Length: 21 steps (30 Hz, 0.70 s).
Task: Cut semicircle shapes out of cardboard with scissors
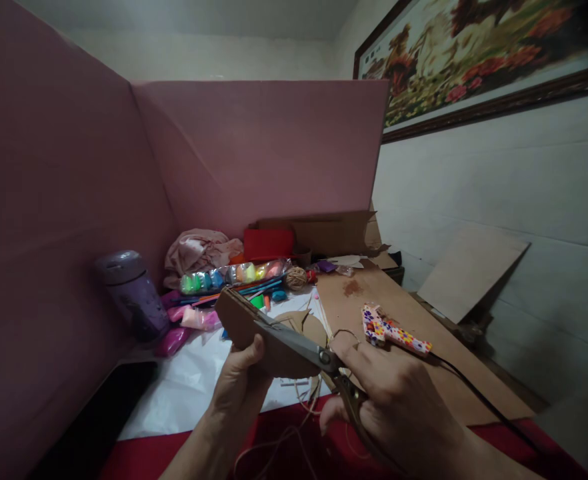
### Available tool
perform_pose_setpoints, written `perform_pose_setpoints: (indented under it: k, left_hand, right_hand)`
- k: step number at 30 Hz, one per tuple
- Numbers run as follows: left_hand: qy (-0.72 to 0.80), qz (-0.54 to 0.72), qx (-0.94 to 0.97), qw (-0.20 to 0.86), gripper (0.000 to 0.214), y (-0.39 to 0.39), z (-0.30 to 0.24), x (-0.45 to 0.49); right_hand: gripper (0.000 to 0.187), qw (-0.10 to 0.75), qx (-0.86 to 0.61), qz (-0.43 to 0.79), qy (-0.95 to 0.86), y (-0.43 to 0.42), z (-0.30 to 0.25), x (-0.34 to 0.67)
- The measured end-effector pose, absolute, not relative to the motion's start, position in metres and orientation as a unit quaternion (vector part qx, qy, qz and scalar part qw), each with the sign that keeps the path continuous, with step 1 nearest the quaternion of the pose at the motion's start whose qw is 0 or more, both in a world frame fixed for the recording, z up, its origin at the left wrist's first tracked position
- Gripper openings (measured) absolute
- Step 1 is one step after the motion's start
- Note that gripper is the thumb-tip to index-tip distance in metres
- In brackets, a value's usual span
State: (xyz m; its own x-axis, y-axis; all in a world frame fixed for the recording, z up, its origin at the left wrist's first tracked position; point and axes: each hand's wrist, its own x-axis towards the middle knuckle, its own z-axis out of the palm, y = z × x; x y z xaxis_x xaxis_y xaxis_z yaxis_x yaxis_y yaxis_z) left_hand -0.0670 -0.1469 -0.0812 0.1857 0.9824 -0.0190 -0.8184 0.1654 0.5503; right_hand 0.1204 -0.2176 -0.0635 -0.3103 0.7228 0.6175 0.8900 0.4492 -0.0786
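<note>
My left hand [244, 373] is closed around a piece of brown cardboard [241, 327], its thumb pressed on the near face. The cardboard is tilted, with its layered edge facing up. In my right hand [391, 380] is a pair of scissors [327, 360], the fingers wrapped about the dark handles. The blades lie along the upper edge of the cardboard; whether they bite into it I cannot tell. Behind the scissors, cut cardboard pieces [314, 328] rest on white paper. Loose twine [294, 427] trails below my hands.
A flower-patterned glue gun [394, 333] with a black cord lies on a cardboard sheet [454, 387] at the right. Colourful clay packs [239, 275], a twine ball [297, 278] and a purple tumbler [134, 297] stand further back. A black flat object [99, 407] lies front left.
</note>
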Motion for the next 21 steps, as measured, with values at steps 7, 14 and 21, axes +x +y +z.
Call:
perform_pose_setpoints:
  k: [7, 14, 21]
  left_hand:
    - [0.172, 0.594, 0.228, 0.752, 0.033, -0.145, -0.087, -0.067]
    - [0.181, 0.585, 0.224, 0.758, 0.04, -0.142, -0.093, -0.07]
    - [0.191, 0.599, 0.218, 0.746, 0.04, -0.142, -0.088, -0.069]
  right_hand:
    - [0.037, 0.295, -0.507, -0.136, -0.798, -0.216, -0.063, 0.121]
    - [0.035, 0.305, -0.5, -0.134, -0.8, -0.215, -0.067, 0.119]
    - [0.034, 0.301, -0.498, -0.126, -0.803, -0.212, -0.076, 0.121]
